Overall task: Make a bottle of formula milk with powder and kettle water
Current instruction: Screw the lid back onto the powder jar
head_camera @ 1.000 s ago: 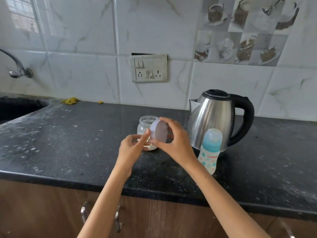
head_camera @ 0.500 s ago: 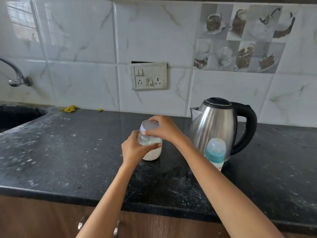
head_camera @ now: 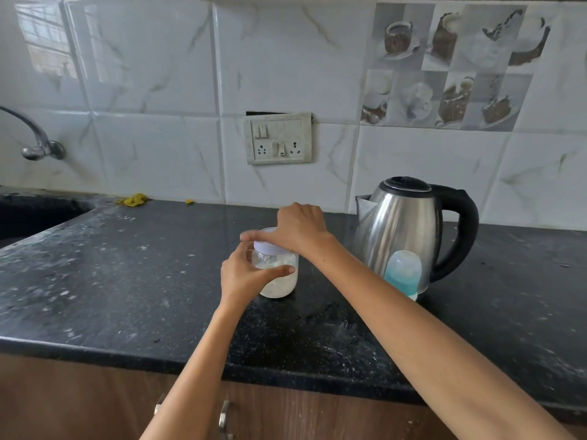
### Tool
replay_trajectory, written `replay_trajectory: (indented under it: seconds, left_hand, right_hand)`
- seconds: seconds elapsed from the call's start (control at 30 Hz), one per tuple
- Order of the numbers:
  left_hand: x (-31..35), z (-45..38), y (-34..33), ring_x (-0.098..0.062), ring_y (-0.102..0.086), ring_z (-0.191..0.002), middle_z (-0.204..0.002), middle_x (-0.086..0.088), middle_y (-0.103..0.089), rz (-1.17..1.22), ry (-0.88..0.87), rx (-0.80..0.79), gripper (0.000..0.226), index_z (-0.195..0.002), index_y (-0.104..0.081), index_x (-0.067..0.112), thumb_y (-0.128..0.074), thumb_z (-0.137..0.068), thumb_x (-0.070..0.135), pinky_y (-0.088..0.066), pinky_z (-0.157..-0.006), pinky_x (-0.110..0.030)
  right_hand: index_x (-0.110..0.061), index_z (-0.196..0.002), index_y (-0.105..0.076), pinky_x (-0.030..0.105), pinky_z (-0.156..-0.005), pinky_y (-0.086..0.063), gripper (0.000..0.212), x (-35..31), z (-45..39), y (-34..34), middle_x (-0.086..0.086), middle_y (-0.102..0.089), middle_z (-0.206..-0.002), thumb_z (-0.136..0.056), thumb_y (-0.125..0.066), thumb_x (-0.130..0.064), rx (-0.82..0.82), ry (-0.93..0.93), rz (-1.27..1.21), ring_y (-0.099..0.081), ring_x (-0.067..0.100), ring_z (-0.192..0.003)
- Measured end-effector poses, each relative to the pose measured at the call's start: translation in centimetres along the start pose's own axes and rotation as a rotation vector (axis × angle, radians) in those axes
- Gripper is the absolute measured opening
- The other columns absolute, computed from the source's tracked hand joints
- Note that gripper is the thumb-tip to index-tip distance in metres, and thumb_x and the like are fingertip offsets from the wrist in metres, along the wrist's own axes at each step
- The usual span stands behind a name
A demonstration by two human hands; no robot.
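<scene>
Both forearms reached in from below. Left hand [head_camera: 243, 274] wrapped the side of the powder jar [head_camera: 279, 274], its grip clamped on the glass. Right hand [head_camera: 300, 230] arched over the top, its grip closed on the white lid [head_camera: 265, 244] seated on the jar. One jar, one kettle [head_camera: 409, 230], one baby bottle [head_camera: 403, 273]. The jar stood upright on the desk [head_camera: 127, 281], left of kettle and bottle.
</scene>
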State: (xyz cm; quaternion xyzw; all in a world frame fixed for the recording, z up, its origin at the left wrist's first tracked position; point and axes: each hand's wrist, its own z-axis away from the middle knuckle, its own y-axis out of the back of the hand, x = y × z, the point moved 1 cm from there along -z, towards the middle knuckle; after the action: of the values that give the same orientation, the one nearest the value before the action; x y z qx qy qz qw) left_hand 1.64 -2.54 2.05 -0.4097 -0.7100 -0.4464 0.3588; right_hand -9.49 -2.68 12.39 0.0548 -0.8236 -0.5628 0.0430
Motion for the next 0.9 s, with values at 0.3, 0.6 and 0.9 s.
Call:
replay_trajectory:
  seconds: [0.3,0.6,0.9]
  left_hand:
    - [0.1,0.5,-0.1,-0.008,-0.059,-0.082,-0.083,0.013,-0.061,-0.001,-0.006,0.022,0.063,-0.096,-0.058,0.023,-0.089,-0.048,0.049,-0.052,-0.071,-0.034]
    - [-0.4,0.4,-0.2,-0.013,-0.060,-0.090,-0.089,0.016,-0.059,-0.007,-0.011,0.025,0.070,-0.105,-0.055,0.028,-0.089,-0.047,0.050,-0.054,-0.081,-0.037]
    - [-0.3,0.6,-0.4,-0.014,-0.057,-0.095,-0.098,0.009,-0.060,-0.026,0.010,0.052,0.079,-0.115,-0.057,0.022,-0.090,-0.048,0.049,-0.051,-0.082,-0.034]
  right_hand:
    - [-0.019,-0.124,-0.063,0.031,-0.091,-0.043,0.058,2.4,-0.1,0.0,-0.001,-0.060,-0.129,-0.075,-0.079,-0.045,-0.361,0.199,-0.414,-0.054,0.019,-0.121]
    - [-0.010,-0.123,-0.062,0.037,-0.095,-0.046,0.062,2.5,-0.4,1.2,0.008,-0.061,-0.129,-0.077,-0.075,-0.050,-0.457,0.151,-0.397,-0.057,0.027,-0.119]
    - [-0.011,-0.076,-0.056,0.030,-0.062,-0.043,0.061,1.6,-0.2,0.2,0.001,-0.060,-0.078,-0.072,-0.066,-0.071,-0.245,0.065,-0.165,-0.055,0.018,-0.070]
